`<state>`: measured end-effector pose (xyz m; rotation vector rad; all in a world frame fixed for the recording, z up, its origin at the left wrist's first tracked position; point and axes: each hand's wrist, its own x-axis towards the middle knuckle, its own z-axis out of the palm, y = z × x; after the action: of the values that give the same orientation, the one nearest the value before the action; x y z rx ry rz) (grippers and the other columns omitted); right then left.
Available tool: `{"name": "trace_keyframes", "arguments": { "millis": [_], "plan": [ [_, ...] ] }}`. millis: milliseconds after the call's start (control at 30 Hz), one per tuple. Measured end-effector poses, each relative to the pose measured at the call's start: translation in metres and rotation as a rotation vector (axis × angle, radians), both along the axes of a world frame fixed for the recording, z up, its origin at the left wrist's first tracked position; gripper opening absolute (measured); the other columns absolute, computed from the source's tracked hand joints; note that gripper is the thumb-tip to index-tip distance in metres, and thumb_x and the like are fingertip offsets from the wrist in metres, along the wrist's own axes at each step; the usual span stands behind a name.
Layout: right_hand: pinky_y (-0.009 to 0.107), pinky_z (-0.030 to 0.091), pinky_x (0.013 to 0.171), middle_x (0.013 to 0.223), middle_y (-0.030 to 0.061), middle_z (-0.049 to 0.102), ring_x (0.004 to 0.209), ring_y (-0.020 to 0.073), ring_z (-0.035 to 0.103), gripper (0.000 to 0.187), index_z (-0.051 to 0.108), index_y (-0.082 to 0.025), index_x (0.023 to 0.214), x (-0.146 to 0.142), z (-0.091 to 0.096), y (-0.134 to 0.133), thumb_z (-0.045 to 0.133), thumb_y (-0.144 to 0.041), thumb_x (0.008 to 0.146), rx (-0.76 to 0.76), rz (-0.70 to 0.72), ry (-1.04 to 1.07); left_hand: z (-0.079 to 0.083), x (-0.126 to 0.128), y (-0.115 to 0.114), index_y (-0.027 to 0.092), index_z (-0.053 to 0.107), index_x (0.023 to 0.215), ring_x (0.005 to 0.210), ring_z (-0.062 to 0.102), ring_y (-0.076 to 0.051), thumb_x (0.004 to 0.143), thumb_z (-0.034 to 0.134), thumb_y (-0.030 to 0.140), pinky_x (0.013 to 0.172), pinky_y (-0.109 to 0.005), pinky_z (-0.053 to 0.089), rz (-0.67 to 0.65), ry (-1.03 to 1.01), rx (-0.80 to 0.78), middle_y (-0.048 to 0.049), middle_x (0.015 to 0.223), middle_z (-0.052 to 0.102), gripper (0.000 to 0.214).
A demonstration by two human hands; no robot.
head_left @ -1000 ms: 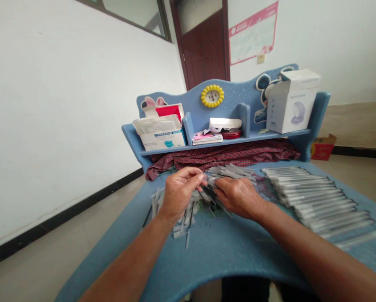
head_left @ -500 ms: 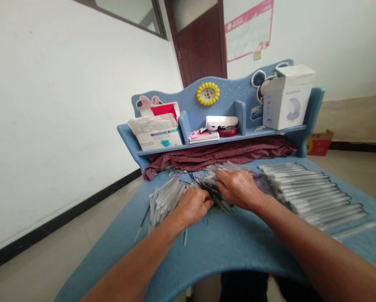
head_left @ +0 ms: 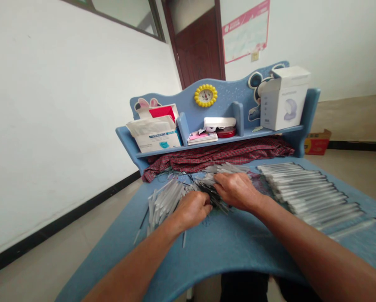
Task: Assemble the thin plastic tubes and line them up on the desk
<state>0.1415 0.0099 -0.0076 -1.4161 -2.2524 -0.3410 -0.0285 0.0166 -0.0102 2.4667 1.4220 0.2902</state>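
A loose heap of thin grey and black pen-like sticks (head_left: 165,199) lies on the blue desk (head_left: 225,247). My left hand (head_left: 192,208) rests on the heap's near edge with fingers curled under, closed on sticks I cannot make out singly. My right hand (head_left: 236,191) lies palm down over the dark sticks in the middle, fingers bent around them. A neat row of finished grey pens (head_left: 310,191) lies side by side to the right of my right hand.
A blue shelf (head_left: 219,140) at the desk's back carries a white box (head_left: 283,102), a mask box (head_left: 154,136), papers and a yellow clock (head_left: 206,95). A red checked cloth (head_left: 219,156) lies under it. A door and a white wall stand behind.
My left hand came down from a raised pinch onto the heap's near edge and curled shut. My right hand stayed on the sticks. The view shifted slightly.
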Motion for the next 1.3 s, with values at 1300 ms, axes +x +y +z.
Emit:
{"name": "trace_keyframes", "arguments": {
  "millis": [1300],
  "plan": [
    [0.026, 0.027, 0.052, 0.078, 0.0083, 0.068, 0.065, 0.0175, 0.062, 0.022, 0.058, -0.015, 0.087, -0.008, -0.005, -0.005, 0.038, -0.024, 0.088, -0.031, 0.120, -0.049, 0.020, -0.007, 0.005, 0.014, 0.061, 0.077, 0.042, 0.047, -0.007, 0.070, 0.066, 0.029, 0.041, -0.018, 0.034, 0.098, -1.005, -0.139, 0.0004, 0.060, 0.061, 0.018]
  ]
}}
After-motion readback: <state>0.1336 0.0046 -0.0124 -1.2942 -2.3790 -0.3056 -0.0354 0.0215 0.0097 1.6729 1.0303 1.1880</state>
